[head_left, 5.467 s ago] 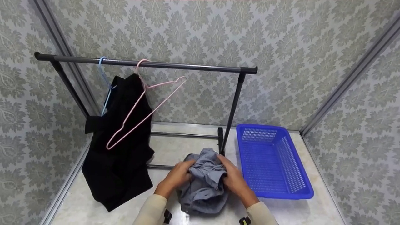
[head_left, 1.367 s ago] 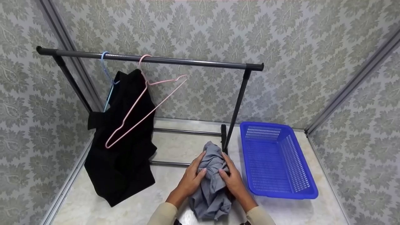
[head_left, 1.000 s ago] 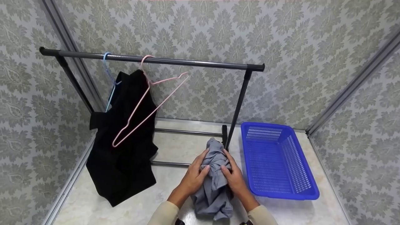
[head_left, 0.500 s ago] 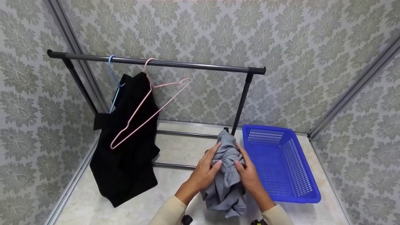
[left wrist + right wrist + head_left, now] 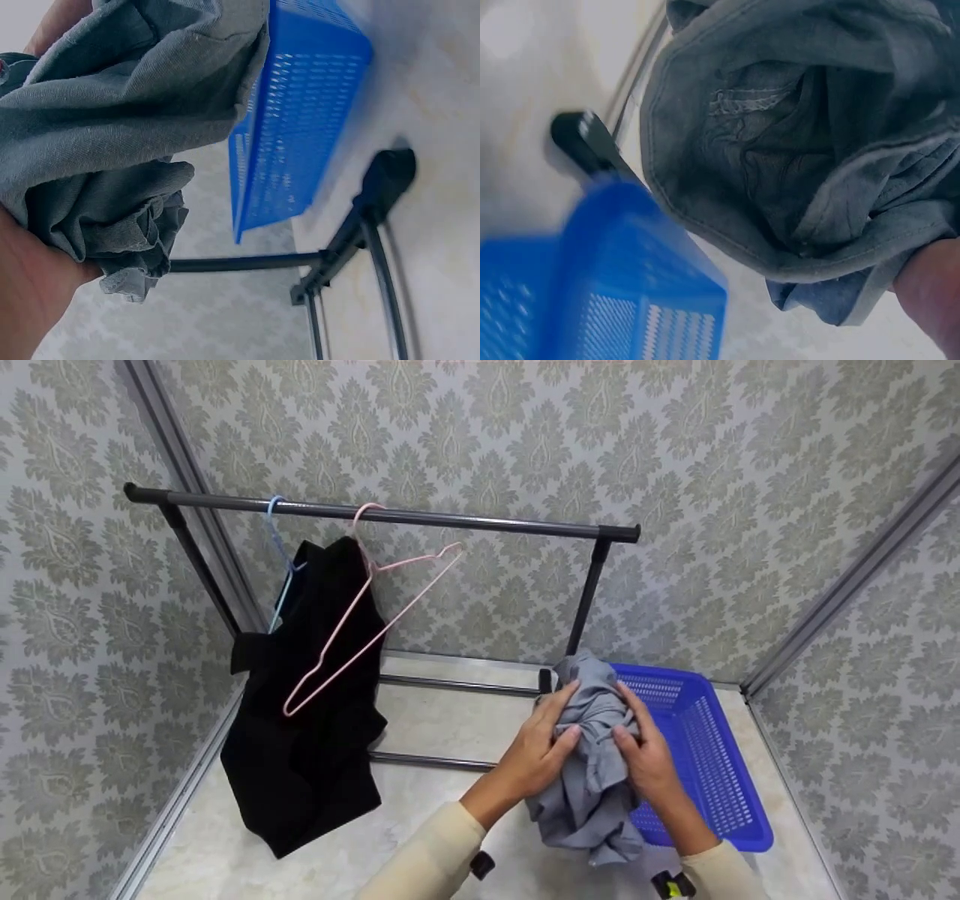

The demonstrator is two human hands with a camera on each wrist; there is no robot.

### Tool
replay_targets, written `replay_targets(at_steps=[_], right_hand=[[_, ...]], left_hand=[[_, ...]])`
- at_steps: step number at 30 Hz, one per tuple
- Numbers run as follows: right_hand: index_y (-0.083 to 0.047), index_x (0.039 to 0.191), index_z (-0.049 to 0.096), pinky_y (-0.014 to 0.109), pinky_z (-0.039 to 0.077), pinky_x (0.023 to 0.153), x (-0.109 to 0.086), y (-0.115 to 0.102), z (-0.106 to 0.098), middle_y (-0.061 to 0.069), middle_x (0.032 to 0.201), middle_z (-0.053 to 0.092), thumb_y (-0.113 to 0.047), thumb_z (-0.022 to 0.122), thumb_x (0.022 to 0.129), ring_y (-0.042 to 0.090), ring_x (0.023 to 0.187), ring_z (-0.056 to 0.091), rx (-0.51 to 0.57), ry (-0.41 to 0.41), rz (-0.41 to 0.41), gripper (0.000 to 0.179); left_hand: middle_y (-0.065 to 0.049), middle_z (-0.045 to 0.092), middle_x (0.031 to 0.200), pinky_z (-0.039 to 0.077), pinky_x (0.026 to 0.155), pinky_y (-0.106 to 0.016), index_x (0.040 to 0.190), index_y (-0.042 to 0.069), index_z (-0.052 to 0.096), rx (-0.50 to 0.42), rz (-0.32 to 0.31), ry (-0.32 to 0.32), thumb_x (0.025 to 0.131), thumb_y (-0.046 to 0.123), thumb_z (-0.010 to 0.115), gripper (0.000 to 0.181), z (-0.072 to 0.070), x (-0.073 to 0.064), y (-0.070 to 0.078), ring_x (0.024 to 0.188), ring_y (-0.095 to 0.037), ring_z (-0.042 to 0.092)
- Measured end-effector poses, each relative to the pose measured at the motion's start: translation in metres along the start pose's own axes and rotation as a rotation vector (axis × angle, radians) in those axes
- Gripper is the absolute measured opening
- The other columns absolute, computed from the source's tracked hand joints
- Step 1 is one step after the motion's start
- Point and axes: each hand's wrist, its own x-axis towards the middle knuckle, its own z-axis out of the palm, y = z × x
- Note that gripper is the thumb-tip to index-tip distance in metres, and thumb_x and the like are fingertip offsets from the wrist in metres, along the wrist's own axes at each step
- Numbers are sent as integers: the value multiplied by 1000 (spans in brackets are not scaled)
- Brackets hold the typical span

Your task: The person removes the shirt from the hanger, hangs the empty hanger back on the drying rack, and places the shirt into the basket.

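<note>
A crumpled grey-blue garment (image 5: pixel 589 802) is bunched between my two hands, and its lower folds hang down. My left hand (image 5: pixel 534 754) grips its left side, with the thumb on the near face. My right hand (image 5: pixel 651 757) grips the right side in the same way. The garment overlaps the left part of the blue basket (image 5: pixel 724 765) in the head view. In the right wrist view, a wide hemmed opening of the garment (image 5: pixel 697 217) faces the camera, with pale stitching inside. The left wrist view shows thick folds, which hide most of my fingers.
A dark metal clothes rack (image 5: pixel 480 521) stands at the back left. A blue hanger (image 5: pixel 277 540) and a pink hanger (image 5: pixel 337 690) hang from its bar, by a black garment (image 5: pixel 300 780). Low rails (image 5: pixel 442 761) run near the floor. Patterned walls enclose the space.
Both hands have carried the grey-blue garment to the right, from in front of the rack's right leg to over the basket's left side. Earlier it was a looser bundle; now it is gathered narrower.
</note>
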Motion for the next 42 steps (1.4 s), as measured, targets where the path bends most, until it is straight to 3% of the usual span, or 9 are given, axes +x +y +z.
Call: replay_targets(at_steps=[3,10,15,18,21,25,29,36,42], right_hand=[[-11,158,41,13,34,107,7,-3,-15,16,156,47,-3,54,100,-3,133,45,-23,17,1,60],[-13,158,43,13,38,102,19,-8,-51,-12,148,49,-3,53,101,0,126,50,-67,72,7,58],[-19,158,43,12,39,98,24,-10,-69,-1,152,49,-7,57,102,-1,123,51,-124,87,29,59],[-20,159,42,9,38,98,25,-4,-75,7,156,47,-9,60,103,-1,125,50,-150,65,77,60],[-21,159,42,11,38,99,24,10,-81,8,159,45,-13,61,104,9,132,49,-184,36,127,59],[-24,160,40,35,38,110,23,32,-89,12,163,40,-22,60,106,31,143,43,-248,-21,165,58],[-24,160,40,60,31,115,23,57,-91,18,164,37,-28,59,106,42,149,35,-288,-67,172,57],[-14,159,41,66,27,118,25,85,-90,24,161,39,-30,59,106,46,149,34,-352,-109,175,58],[-12,160,38,66,34,114,19,94,-98,25,160,40,-34,50,110,49,144,40,-428,-139,239,56]], left_hand=[[-7,46,158,37,121,-41,163,22,30,-5,4,3,107,32,48,60,9,13,5,148,-20,43],[-7,46,159,36,122,-36,163,21,29,-30,41,8,107,33,46,60,33,43,16,148,-18,43],[-7,46,158,35,122,-35,165,23,25,-88,56,4,108,33,44,60,53,55,11,148,-17,42],[-6,44,161,35,122,-40,165,24,23,-104,11,-7,110,35,40,59,69,53,2,149,-18,40],[-7,39,164,34,122,-43,165,26,22,-114,-70,-31,111,37,36,57,86,49,-5,151,-19,38],[-6,35,167,33,124,-41,166,30,19,-128,-215,-88,113,39,32,56,105,44,-14,153,-20,35],[-8,36,166,32,124,-41,166,29,17,-75,-326,-154,113,41,31,56,115,39,-22,153,-22,36],[-14,24,170,27,126,-43,167,13,9,13,-413,-265,112,44,36,69,117,31,-27,157,-26,26],[-9,19,172,24,128,-37,166,10,12,29,-406,-345,110,48,38,73,103,23,-25,158,-24,23]])
